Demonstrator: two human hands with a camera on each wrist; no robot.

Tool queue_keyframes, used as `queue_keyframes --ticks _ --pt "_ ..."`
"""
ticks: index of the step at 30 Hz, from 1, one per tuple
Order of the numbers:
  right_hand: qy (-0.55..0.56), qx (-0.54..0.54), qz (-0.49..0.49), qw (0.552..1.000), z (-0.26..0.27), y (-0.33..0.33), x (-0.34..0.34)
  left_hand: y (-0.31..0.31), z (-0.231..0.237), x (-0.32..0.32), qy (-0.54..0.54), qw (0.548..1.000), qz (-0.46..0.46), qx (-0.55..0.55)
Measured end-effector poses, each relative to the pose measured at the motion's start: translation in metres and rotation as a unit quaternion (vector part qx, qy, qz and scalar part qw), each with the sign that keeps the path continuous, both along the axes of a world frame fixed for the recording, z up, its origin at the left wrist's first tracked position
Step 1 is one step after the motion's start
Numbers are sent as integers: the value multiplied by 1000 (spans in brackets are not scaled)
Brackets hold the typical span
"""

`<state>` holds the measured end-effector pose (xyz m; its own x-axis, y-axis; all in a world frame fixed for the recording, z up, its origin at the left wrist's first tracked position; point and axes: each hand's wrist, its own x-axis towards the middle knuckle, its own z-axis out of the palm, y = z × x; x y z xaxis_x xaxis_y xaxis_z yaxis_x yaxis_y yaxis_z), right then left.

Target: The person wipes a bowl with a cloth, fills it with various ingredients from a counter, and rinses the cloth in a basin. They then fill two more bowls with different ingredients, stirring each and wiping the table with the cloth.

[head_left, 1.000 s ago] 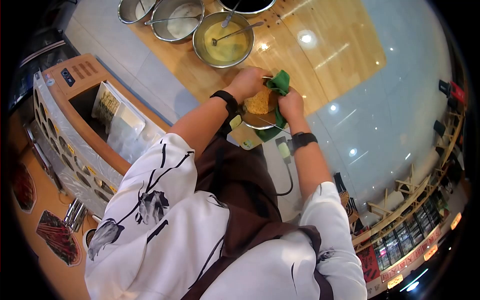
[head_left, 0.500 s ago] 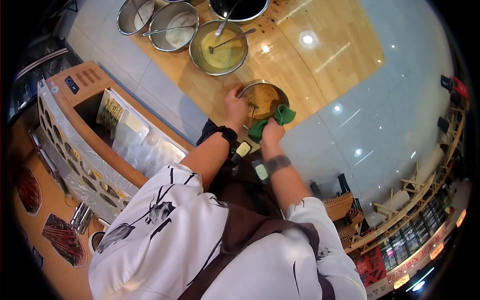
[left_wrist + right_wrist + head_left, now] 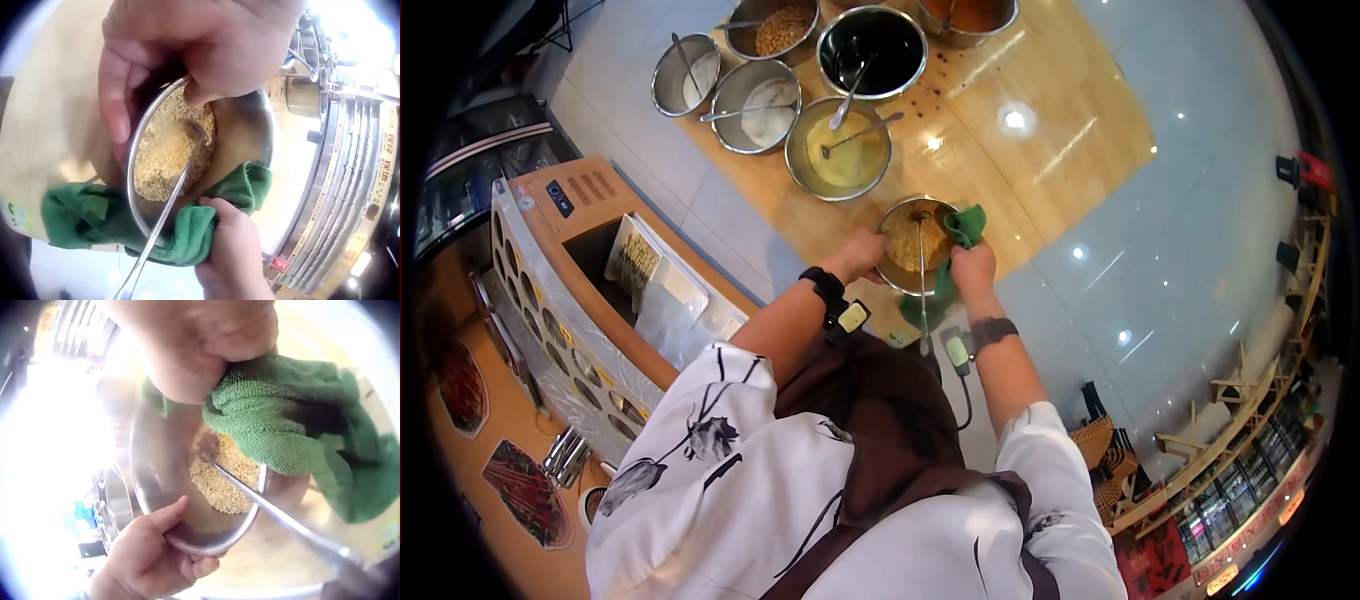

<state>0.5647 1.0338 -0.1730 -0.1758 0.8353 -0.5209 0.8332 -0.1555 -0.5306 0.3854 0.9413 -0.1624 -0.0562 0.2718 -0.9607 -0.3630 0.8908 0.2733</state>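
The pale wooden table [image 3: 1040,110] spreads out before you, and the wood-trimmed cabinet [image 3: 592,300] stands at 9 o'clock, to your left, with white trays [image 3: 675,285] inside.

Your hands are apart, both clamped on the rim of the steel mixing bowl [image 3: 240,128], which is held at the near part of the table; whether its base touches the wood, you cannot tell from these views.

Taking that bowl as the centre of the clock, the bowl of black liquid [image 3: 821,50] sits between 11 and 12, the bowl of yellow liquid [image 3: 791,162] at 11 and nearest, the bowl of nuts [image 3: 742,42] farther off at 11, the bowl of orange-red sauce [image 3: 972,41] at 12, and two bowls of white contents [image 3: 719,90] [image 3: 659,85] at 10.

Your left hand [image 3: 860,255] grips the rim at 9, thumb over the edge, fingers outside. Your right hand [image 3: 975,268] grips it between 3 and 4 through the green cloth [image 3: 965,225], one end bunched at 2, the other hanging toward 6.

The long metal spoon [image 3: 923,300] has its head among the tan granules [image 3: 159,169] in the bowl; its handle crosses the rim toward 6, free of your fingers.
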Motion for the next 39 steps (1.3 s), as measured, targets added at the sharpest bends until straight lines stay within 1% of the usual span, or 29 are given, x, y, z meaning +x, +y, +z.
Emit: queue_keyframes --ticks 1,2,4,5,7,8,9,11,12,13,14,15,17,21,22,23,24,25,26,28,29,31,32,33,34,35,37,38,39 --pt "7 -8 -23 1000 -4 -1 1 -1 -6 2 -10 999 31 17" --pt "10 -5 -24 1000 -9 -4 2 -4 -11 3 -7 999 30 20" --pt "5 -34 -57 998 -11 -14 6 -15 -25 11 41 991 -22 124" --pt "6 -32 -58 998 -9 -19 6 -18 -34 15 42 991 -23 127" --pt "78 -174 -206 960 6 -28 -1 -26 -64 28 49 987 -15 152" --pt "155 -205 -242 936 0 -37 0 -26 -79 33 54 985 -10 166" --pt "159 -201 -241 936 10 -34 -7 -22 -89 37 58 982 -6 181" --pt "189 -261 -316 892 39 -27 -18 0 -75 39 62 978 -2 198" --pt "189 -259 -316 893 36 -26 -14 28 -37 36 -26 975 146 166" --pt "239 -230 -323 886 28 -26 -8 49 -12 31 -113 941 290 129" --pt "288 -201 -329 877 25 -25 -1 61 -8 27 -154 924 306 171" --pt "288 -199 -329 877 29 -22 7 72 -7 21 -194 903 321 211" --pt "268 -183 -292 900 39 -16 25 88 -11 8 -205 898 306 241" --pt "233 -194 -291 908 44 -24 64 97 14 -2 -154 925 263 227" --pt "184 -214 -293 914 51 -26 71 91 11 -4 -146 935 231 229" --pt "189 -212 -291 914 53 -29 77 85 8 -7 -136 943 199 230" --pt "153 -227 -274 922 53 -34 84 77 12 -10 -132 942 198 235" --pt "118 -241 -255 929 51 -39 91 65 18 -11 -125 953 165 223" --pt "124 -239 -249 930 50 -44 97 53 25 -12 -117 961 132 212" --pt "81 -251 -159 951 42 -53 107 26 42 -11 -99 964 131 207" --pt "88 -249 -149 953 37 -57 111 10 52 -11 -89 968 129 194" --pt "92 -216 28 972 33 -61 118 -27 63 -9 -60 967 148 197" --pt "123 -243 13 962 35 -61 119 -47 68 -7 -42 967 162 194" --pt "130 -239 30 962 37 -60 122 -68 74 -5 -29 964 174 201" --pt "199 -328 -74 920 37 -56 127 -89 80 -3 -3 961 203 188" --pt "257 -416 -174 855 36 -53 132 -111 85 1 23 957 235 171" --pt "204 -355 -151 900 36 -49 139 -154 102 14 51 946 276 160" --pt "94 -227 76 966 22 -42 150 -175 111 19 70 938 305 147" --pt "-9 -69 305 950 6 -35 157 -197 115 22 92 923 341 150"
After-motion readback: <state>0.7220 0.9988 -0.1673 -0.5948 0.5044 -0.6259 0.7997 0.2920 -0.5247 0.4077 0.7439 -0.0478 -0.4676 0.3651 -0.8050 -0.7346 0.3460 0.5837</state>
